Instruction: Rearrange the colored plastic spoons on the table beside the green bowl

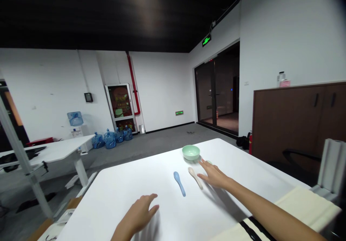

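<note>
My right hand point(214, 174) reaches over the white table point(132, 183), fingers stretched and apart. Just beyond its fingers is a pale green thing point(209, 162), mostly hidden by the hand; I cannot tell its kind or whether I touch it. A light green bowl point(191, 152) stands upright past my fingertips. To the left of this hand lies a beige spoon point(195, 178), and farther left a blue spoon point(179, 183). My left hand point(140, 212) hovers at the near left, thumb and fingers apart, holding nothing.
A cream cloth or board point(308, 206) with black straps lies at the near right, below my right forearm. A metal profile post point(331, 165) rises at the right edge. Beyond are a brown cabinet point(286, 122), another white table point(62, 145) and several blue water bottles point(109, 139).
</note>
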Motion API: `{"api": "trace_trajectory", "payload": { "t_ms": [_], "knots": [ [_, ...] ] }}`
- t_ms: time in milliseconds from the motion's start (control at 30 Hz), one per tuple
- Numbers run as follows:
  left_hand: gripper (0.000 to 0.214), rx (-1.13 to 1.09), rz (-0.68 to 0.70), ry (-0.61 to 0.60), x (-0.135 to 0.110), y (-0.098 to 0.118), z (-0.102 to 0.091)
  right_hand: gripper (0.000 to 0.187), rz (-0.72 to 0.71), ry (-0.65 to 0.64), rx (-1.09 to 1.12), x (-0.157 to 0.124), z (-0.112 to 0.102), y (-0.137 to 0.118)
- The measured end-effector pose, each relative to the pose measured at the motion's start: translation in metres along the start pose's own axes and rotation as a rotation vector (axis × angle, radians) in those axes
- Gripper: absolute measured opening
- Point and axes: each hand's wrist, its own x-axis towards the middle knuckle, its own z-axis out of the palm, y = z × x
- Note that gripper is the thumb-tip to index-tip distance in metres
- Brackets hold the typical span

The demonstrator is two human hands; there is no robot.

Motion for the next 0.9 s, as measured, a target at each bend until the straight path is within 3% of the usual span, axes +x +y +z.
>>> {"api": "trace_trajectory", "payload": {
  "t_ms": [900],
  "knots": [
    [0.056, 0.012, 0.011, 0.011, -0.0024, 0.0023, -0.0027, 0.077, -0.022, -0.031, 0.051, -0.0046, 0.0027, -0.0011]
  ]
}}
